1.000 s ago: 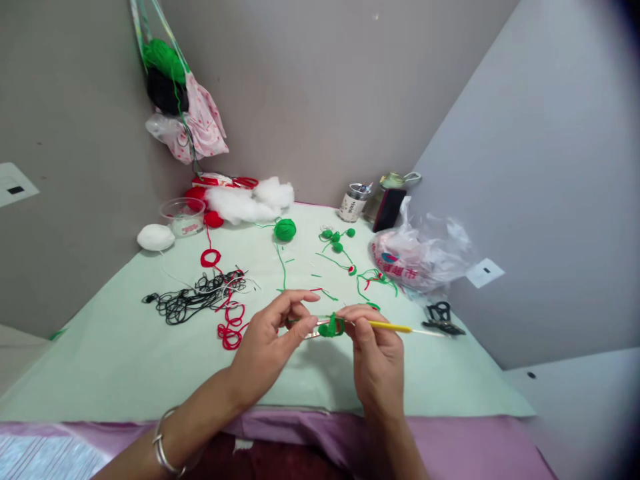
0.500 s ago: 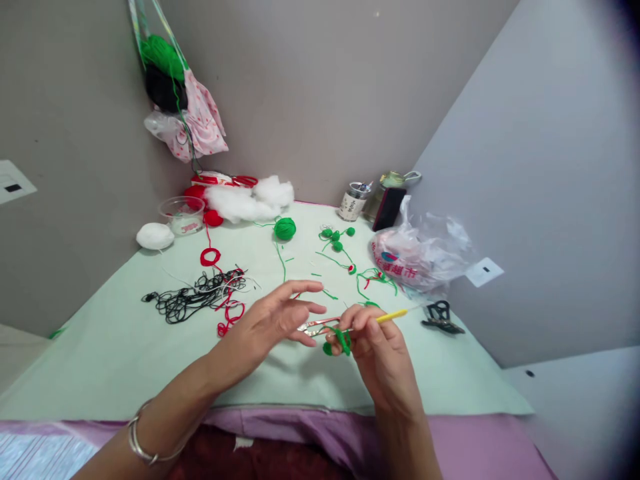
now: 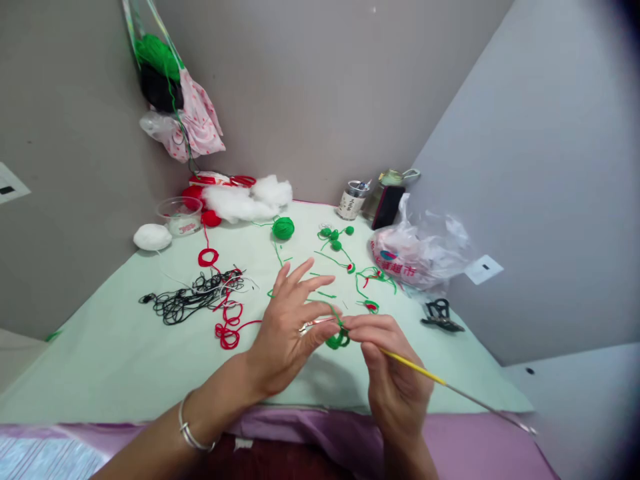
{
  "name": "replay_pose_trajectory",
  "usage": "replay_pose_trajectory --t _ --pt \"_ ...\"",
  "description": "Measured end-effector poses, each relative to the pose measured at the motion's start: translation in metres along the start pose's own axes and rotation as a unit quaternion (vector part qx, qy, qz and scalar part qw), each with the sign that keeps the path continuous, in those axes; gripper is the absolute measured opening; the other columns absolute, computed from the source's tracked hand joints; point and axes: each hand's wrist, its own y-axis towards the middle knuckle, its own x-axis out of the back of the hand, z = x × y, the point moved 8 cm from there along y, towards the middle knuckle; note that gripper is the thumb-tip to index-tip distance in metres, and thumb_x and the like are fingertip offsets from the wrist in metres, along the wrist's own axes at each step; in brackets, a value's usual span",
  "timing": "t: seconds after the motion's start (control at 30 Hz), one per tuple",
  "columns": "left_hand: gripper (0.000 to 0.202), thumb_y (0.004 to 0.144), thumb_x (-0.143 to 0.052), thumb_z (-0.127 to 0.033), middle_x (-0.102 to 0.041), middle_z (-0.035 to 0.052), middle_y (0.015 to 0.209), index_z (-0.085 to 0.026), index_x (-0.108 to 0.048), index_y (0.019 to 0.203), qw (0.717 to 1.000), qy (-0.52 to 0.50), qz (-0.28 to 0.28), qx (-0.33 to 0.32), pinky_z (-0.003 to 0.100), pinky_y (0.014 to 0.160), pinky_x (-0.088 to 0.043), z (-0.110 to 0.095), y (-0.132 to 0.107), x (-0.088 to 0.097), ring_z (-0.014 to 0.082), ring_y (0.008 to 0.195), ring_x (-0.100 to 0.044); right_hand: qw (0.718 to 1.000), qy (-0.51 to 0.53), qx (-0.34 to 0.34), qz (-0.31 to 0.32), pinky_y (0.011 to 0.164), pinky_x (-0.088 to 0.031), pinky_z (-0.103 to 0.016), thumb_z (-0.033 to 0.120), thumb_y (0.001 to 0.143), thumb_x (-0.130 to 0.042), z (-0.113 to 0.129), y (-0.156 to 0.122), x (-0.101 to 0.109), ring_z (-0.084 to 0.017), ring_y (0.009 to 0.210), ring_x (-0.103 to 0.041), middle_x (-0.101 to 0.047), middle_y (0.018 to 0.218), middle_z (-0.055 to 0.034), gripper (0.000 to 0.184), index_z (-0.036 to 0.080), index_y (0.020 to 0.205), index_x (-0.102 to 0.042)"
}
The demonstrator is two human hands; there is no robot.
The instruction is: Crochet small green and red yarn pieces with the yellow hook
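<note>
Between my hands is a small looped piece of green crochet point(image 3: 338, 339), just above the table. My left hand point(image 3: 295, 327) pinches its green yarn between thumb and index finger, the other fingers spread upward. A crochet hook point(image 3: 415, 365) with a yellow grip lies in my right hand point(image 3: 397, 373), its bare metal end pointing down to the right. The right fingertips meet the green piece, so the hook's working tip is hidden. Partly covered behind the hands lies a shiny tool with reddish edges point(image 3: 317, 323), which I cannot make out fully.
A green yarn ball point(image 3: 283, 228), tangled black yarn point(image 3: 183, 300), red yarn point(image 3: 229, 333) and small green crochet pieces point(image 3: 336, 245) lie about. White stuffing point(image 3: 235, 203) sits at the back. A plastic bag point(image 3: 420, 250), black clip point(image 3: 441, 316) and propped phone point(image 3: 389, 208) stand right.
My left hand has gone from open and apart to pinching the green yarn. In my right hand the hook has swung, its rear end now pointing down right, and the green piece has turned.
</note>
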Motion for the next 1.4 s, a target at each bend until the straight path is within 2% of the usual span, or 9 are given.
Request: replay_pose_trajectory --t 0.1,0.2,0.4,0.7,0.87,1.0,1.13,1.27,1.4 --pt "0.032 0.094 -0.075 -0.039 -0.076 0.0101 0.124 -0.028 -0.08 0.123 0.994 -0.065 -0.006 0.088 0.05 0.117 -0.04 0.012 -0.008 -0.006 0.0313 0.129 -0.059 0.997 -0.056 0.044 -0.008 0.084 -0.065 -0.036 0.007 0.1 -0.057 0.007 -0.003 0.0 -0.02 0.1 -0.075 -0.075 0.105 -0.0068 0.027 0.025 0.112 -0.074" --pt "0.033 0.091 -0.077 -0.037 -0.075 0.0054 0.101 -0.027 -0.08 0.122 0.968 -0.176 -0.023 0.177 0.039 0.098 -0.053 0.02 -0.013 -0.013 0.0231 0.098 -0.067 0.994 -0.084 0.072 -0.017 0.082 -0.066 -0.037 0.006 0.1 -0.058 0.012 -0.004 -0.002 -0.021 0.101 -0.076 -0.075 0.108 -0.0079 0.031 0.026 0.117 -0.073" --pt "0.039 0.077 -0.09 -0.033 -0.069 0.0001 0.08 -0.022 -0.082 0.113 0.904 -0.322 -0.057 0.275 0.028 0.074 -0.052 0.032 -0.015 -0.021 0.016 0.078 -0.062 0.985 -0.124 0.117 -0.024 0.084 -0.068 -0.04 0.004 0.098 -0.06 0.018 -0.006 -0.008 -0.023 0.104 -0.076 -0.076 0.109 -0.0087 0.037 0.026 0.126 -0.071" --pt "0.061 0.074 -0.094 -0.035 -0.068 -0.002 0.078 -0.021 -0.074 0.13 0.852 -0.415 -0.02 0.318 0.03 0.084 -0.05 0.029 -0.022 -0.039 0.0157 0.081 -0.064 0.94 -0.285 0.174 -0.064 0.078 -0.066 -0.034 0.005 0.094 -0.068 0.016 -0.028 -0.009 -0.021 0.093 -0.074 -0.074 0.097 -0.0042 0.052 0.034 0.137 -0.07" --pt "0.056 0.076 -0.091 -0.034 -0.062 -0.0039 0.075 -0.019 -0.075 0.128 0.83 -0.436 -0.007 0.347 0.027 0.076 -0.045 0.035 -0.021 -0.038 0.0121 0.072 -0.056 0.986 -0.124 0.095 -0.061 0.076 -0.063 -0.034 0.005 0.097 -0.062 0.008 -0.014 -0.001 -0.02 0.09 -0.073 -0.076 0.098 -0.0043 0.039 0.03 0.124 -0.075" --pt "0.047 0.085 -0.082 -0.029 -0.065 -0.0017 0.08 -0.02 -0.072 0.13 0.907 -0.316 -0.01 0.279 0.03 0.081 -0.048 0.031 -0.015 -0.021 0.0159 0.078 -0.061 0.997 -0.001 -0.019 -0.08 0.075 -0.061 -0.037 0.012 0.1 -0.059 -0.01 -0.006 0.007 -0.021 0.085 -0.072 -0.076 0.09 -0.0043 0.023 0.026 0.103 -0.078" --pt "0.033 0.093 -0.071 -0.021 -0.071 0.0009 0.084 -0.023 -0.074 0.125 0.985 -0.116 -0.005 0.13 0.034 0.092 -0.051 0.009 -0.01 -0.009 0.0204 0.091 -0.069 0.988 0.071 -0.083 -0.107 0.069 -0.058 -0.035 0.017 0.101 -0.061 -0.022 -0.01 0.015 -0.02 0.079 -0.069 -0.074 0.083 -0.0036 0.019 0.024 0.099 -0.079" --pt "0.027 0.099 -0.065 -0.017 -0.075 0.0031 0.086 -0.022 -0.073 0.123 1.0 0.022 0.011 -0.015 0.036 0.103 -0.05 -0.008 -0.01 -0.009 0.0227 0.105 -0.073 0.987 0.067 -0.104 -0.103 0.069 -0.056 -0.032 0.016 0.1 -0.062 -0.021 -0.014 0.016 -0.018 0.078 -0.068 -0.074 0.083 -0.0026 0.019 0.023 0.098 -0.079" --pt "0.021 0.1 -0.062 -0.015 -0.079 0.0079 0.097 -0.019 -0.073 0.118 0.993 0.094 0.024 -0.073 0.035 0.094 -0.053 -0.01 -0.011 -0.009 0.0227 0.098 -0.073 0.991 0.031 -0.095 -0.092 0.072 -0.055 -0.032 0.014 0.101 -0.061 -0.013 -0.015 0.015 -0.017 0.079 -0.068 -0.074 0.086 -0.0012 0.022 0.025 0.099 -0.08"
